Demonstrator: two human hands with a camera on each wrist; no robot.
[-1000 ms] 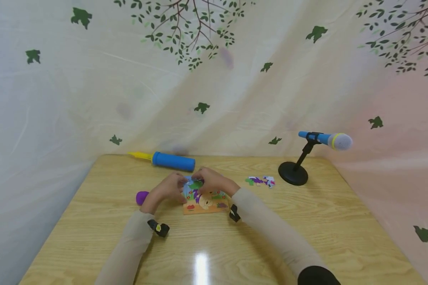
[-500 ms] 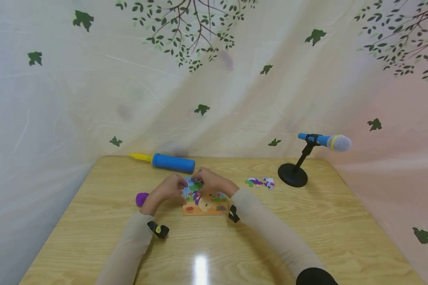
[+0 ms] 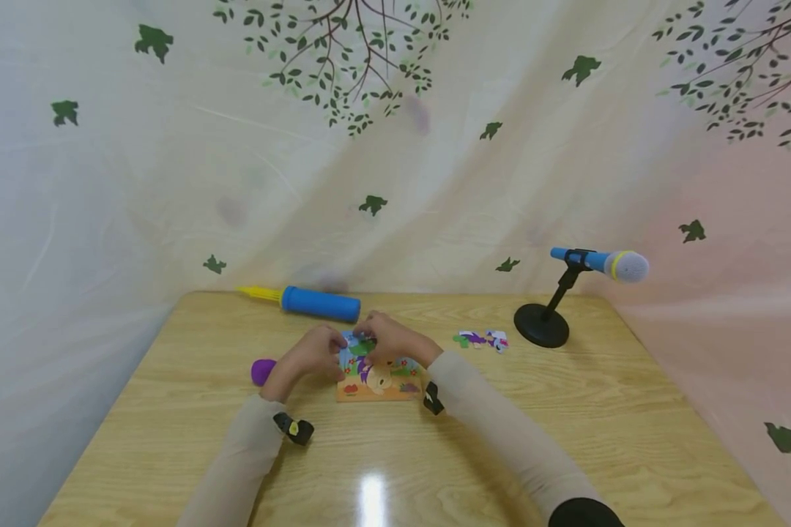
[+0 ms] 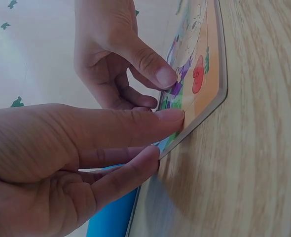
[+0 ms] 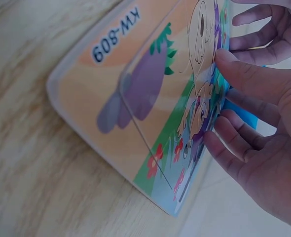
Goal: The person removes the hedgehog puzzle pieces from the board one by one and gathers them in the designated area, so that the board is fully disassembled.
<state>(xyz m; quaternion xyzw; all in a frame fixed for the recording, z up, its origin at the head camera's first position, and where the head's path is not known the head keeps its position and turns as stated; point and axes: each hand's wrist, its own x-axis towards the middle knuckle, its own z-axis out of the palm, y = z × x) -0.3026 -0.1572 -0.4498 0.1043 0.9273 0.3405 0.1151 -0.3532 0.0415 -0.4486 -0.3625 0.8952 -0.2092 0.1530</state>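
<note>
A picture puzzle board [image 3: 379,395] with an orange lower band lies on the table, marked KW-809 in the right wrist view. My left hand [image 3: 313,353] is at its left side. In the left wrist view, the left thumb rests on the board's face and another fingertip touches near its edge. My right hand [image 3: 394,339] reaches over the board's upper part, thumb and bent fingers around a green-and-blue puzzle piece [image 3: 364,345]. The fingers hide much of this piece, and I cannot tell whether it sits flush. Printed vegetables and flowers show around the hands.
Loose purple, white and green puzzle pieces [image 3: 481,339] lie right of the board. A blue hand pump [image 3: 321,303] with a yellow nozzle lies behind it. The blue microphone [image 3: 589,259] stands on a black stand [image 3: 542,326] at right. A purple round object [image 3: 261,372] is beside the left wrist.
Both hands keep nearly the same place on the board. The whole head view has shifted slightly, with the table a little lower in it.
</note>
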